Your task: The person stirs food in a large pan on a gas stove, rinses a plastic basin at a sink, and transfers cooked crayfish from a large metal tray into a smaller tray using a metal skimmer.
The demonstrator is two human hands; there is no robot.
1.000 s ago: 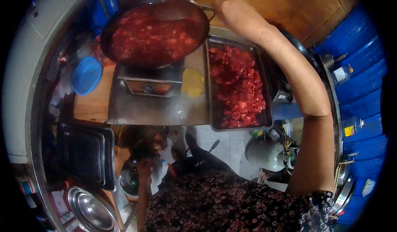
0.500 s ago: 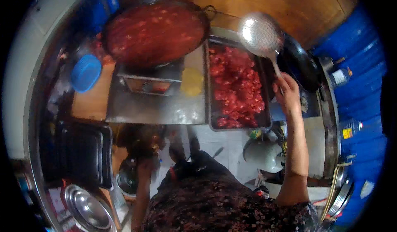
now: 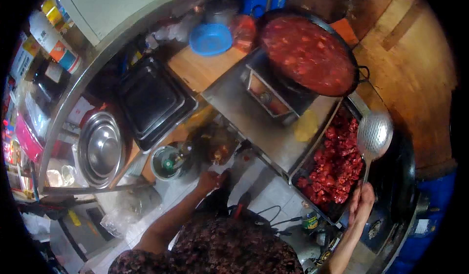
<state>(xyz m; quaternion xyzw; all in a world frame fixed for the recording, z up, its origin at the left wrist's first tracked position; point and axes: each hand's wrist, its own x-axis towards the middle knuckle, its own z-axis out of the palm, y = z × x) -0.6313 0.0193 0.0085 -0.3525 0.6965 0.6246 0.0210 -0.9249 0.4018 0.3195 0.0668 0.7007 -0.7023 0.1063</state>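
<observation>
A perforated metal skimmer (image 3: 375, 136) is in my right hand (image 3: 362, 201), fingers wrapped round its handle. Its round bowl hangs over the right edge of a dark rectangular tray (image 3: 299, 190) holding glossy red pieces (image 3: 333, 164), which look like meat but are not clear enough to name surely. Beyond the tray, a wide black wok (image 3: 360, 81) full of chunky red sauce (image 3: 312, 54) sits on a stove (image 3: 268, 94). My left hand (image 3: 211, 180) hangs in front of my body, away from the worktop. Its fingers are curled, and I see nothing in them.
A blue plastic basin (image 3: 211, 39) stands on a wooden board (image 3: 195, 73) at the far left. Stacked black trays (image 3: 154, 103) and metal bowls (image 3: 101, 149) lie nearer. Another black pan (image 3: 403, 166) is right of the red pieces. A yellow cloth-like thing (image 3: 306, 126) lies beside the stove.
The view has turned left, so the wok and tray appear farther right and tilted. My right hand still grips the skimmer. My left hand has risen from beside my body to in front of it.
</observation>
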